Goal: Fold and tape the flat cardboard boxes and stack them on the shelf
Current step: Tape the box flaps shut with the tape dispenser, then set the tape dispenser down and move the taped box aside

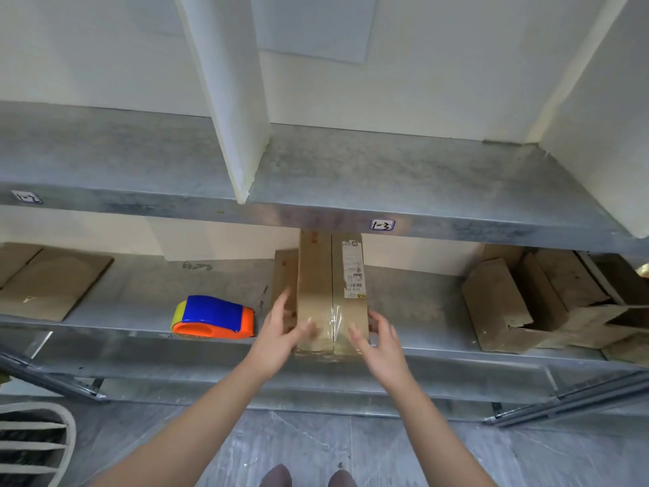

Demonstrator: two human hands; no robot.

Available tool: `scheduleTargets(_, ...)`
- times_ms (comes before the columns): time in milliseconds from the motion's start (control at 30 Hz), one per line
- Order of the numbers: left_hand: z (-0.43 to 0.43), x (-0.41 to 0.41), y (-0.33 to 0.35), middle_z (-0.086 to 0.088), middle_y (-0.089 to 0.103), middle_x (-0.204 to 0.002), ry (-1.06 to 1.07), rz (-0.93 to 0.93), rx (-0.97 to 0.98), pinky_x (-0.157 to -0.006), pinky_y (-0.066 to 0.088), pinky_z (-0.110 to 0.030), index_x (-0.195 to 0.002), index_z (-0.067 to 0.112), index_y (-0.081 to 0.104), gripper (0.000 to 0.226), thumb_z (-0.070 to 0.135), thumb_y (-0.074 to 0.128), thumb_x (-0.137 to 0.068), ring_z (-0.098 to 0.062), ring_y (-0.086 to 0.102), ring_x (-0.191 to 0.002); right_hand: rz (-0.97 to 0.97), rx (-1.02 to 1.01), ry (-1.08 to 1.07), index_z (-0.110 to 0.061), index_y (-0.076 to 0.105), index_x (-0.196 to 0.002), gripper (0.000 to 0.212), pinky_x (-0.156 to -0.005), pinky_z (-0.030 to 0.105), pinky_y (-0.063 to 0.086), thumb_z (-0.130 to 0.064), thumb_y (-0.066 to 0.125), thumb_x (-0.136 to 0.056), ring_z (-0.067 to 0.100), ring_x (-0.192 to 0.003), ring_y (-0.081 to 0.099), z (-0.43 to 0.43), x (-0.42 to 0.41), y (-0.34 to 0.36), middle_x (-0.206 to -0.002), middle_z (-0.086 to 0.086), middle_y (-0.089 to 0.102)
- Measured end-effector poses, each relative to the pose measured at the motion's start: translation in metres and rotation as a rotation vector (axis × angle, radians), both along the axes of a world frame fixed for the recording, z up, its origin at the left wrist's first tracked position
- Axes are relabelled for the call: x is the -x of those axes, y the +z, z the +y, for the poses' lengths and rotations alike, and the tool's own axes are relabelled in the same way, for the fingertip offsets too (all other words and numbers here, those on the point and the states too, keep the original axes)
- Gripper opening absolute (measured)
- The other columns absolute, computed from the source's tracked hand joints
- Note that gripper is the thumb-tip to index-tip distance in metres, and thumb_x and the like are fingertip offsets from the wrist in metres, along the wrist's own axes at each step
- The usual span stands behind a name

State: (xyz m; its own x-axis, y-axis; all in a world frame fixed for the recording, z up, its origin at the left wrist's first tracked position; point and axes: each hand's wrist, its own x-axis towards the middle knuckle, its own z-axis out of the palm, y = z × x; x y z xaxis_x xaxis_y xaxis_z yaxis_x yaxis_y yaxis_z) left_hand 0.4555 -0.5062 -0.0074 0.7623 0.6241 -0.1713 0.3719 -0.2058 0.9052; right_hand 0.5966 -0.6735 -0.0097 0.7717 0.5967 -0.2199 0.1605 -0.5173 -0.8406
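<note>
Both hands are on the taped box [330, 275] here, which lies lengthwise on the lower shelf [421, 300] under the 1-3 label [382, 225], its near end at or just past the front lip. The left hand [281, 328] lies against the left side and the right hand [381, 337] against the right corner. The fingers look straight and pressing rather than wrapped, though they are blurred. That's the first risk: with flat palms only, an uneven shove could skew the box or let the near end tip off the lip. A second box [285, 272] sits tight against its left flank, so a push angled left could snag there. The upper shelf edge [316, 216] hangs close above the far end, and lifting could catch it. The clear tape [335, 321] looks wrinkled at the seam, so it may peel. The tape dispenser [214, 317] sits near the left wrist, and a sweep back could knock it off.
</note>
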Motion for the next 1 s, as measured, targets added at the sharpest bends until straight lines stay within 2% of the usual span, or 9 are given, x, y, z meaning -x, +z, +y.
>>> scheduleTargets(100,0.017,-0.016,0.007,-0.005,0.039,-0.146,0.030,0.107,-0.002,-0.108,0.035,-0.036,-0.146,0.019,0.032,0.075,0.040,0.071,-0.084,-0.017,0.042,-0.129,0.114,-0.054,-0.099,-0.014,0.045,-0.134,0.062,-0.101,0.029,0.041,-0.043,0.070,-0.085,0.018,-0.122,0.052,0.012,-0.018,0.009,-0.130,0.001,0.050)
scheduleTargets(167,0.018,-0.024,0.015,-0.005,0.043,-0.143,0.040,0.103,0.149,-0.101,0.039,-0.031,-0.140,0.016,0.030,0.077,0.028,0.076,-0.080,-0.014,0.048,-0.120,0.280,-0.100,-0.116,-0.015,0.038,-0.141,0.071,-0.101,0.037,0.046,-0.027,0.076,-0.082,0.022,-0.115,0.058,0.022,-0.021,0.013,-0.130,0.006,0.057)
scheduleTargets(267,0.014,-0.025,0.020,0.000,0.033,-0.151,0.048,0.053,0.276,-0.111,0.035,-0.043,-0.151,0.023,0.016,0.099,0.046,0.076,-0.075,-0.019,0.038,-0.135,0.334,-0.074,-0.129,-0.016,0.050,-0.131,0.068,-0.098,0.049,0.049,-0.024,0.076,-0.069,0.031,-0.112,0.060,0.021,-0.018,0.013,-0.128,0.012,0.057)
scheduleTargets(333,0.009,-0.021,0.021,-0.001,0.029,-0.154,0.063,0.044,0.277,-0.113,0.032,-0.049,-0.152,0.027,0.020,0.095,0.055,0.070,-0.076,-0.022,0.033,-0.139,0.395,-0.142,-0.157,-0.017,0.052,-0.119,0.065,-0.086,0.039,0.054,-0.020,0.073,-0.058,0.027,-0.108,0.062,0.011,-0.012,0.012,-0.126,0.012,0.056)
scheduleTargets(533,-0.013,-0.007,0.036,0.002,0.050,-0.132,0.069,-0.136,0.367,-0.095,0.049,-0.032,-0.124,0.029,0.042,0.055,0.016,0.075,-0.082,-0.017,0.050,-0.125,0.380,-0.258,-0.166,-0.026,0.044,-0.135,0.055,-0.100,0.045,0.048,-0.040,0.068,-0.088,0.017,-0.111,0.062,-0.010,0.012,0.025,-0.125,-0.001,0.060)
scheduleTargets(667,-0.020,-0.010,0.075,0.006,0.041,-0.145,0.020,-0.193,0.298,-0.108,0.038,-0.046,-0.144,0.043,0.025,0.086,0.059,0.072,-0.073,-0.018,0.045,-0.130,0.177,-0.342,-0.180,-0.027,0.046,-0.123,0.045,-0.094,0.036,0.051,-0.017,0.068,-0.086,0.008,-0.110,0.058,-0.016,0.012,0.065,-0.122,-0.004,0.059)
scheduleTargets(733,-0.023,-0.012,0.096,0.010,0.049,-0.138,0.024,-0.246,0.297,-0.108,0.037,-0.043,-0.136,0.047,0.034,0.075,0.071,0.063,-0.072,-0.009,0.048,-0.124,0.131,-0.381,-0.172,-0.026,0.046,-0.117,0.045,-0.090,0.031,0.050,-0.010,0.068,-0.082,0.008,-0.110,0.057,-0.022,0.007,0.087,-0.121,-0.003,0.060)
scheduleTargets(900,-0.031,-0.015,0.125,0.022,0.065,-0.103,0.100,-0.424,0.250,-0.089,0.041,-0.026,-0.108,0.034,0.054,0.048,0.069,0.061,-0.076,0.008,0.058,-0.097,0.260,-0.498,-0.095,-0.029,0.041,-0.131,0.081,-0.104,0.039,0.045,-0.065,0.072,-0.065,0.011,-0.118,0.056,-0.030,0.009,0.115,-0.131,-0.006,0.056)
scheduleTargets(1000,-0.041,-0.016,0.125,0.011,0.063,-0.112,0.066,-0.452,0.299,-0.081,0.045,-0.021,-0.114,0.033,0.053,0.042,0.046,0.071,-0.079,0.004,0.061,-0.098,0.292,-0.426,-0.156,-0.037,0.032,-0.141,0.097,-0.108,0.044,0.042,-0.076,0.069,-0.060,0.014,-0.120,0.054,-0.025,0.014,0.113,-0.133,-0.012,0.054)
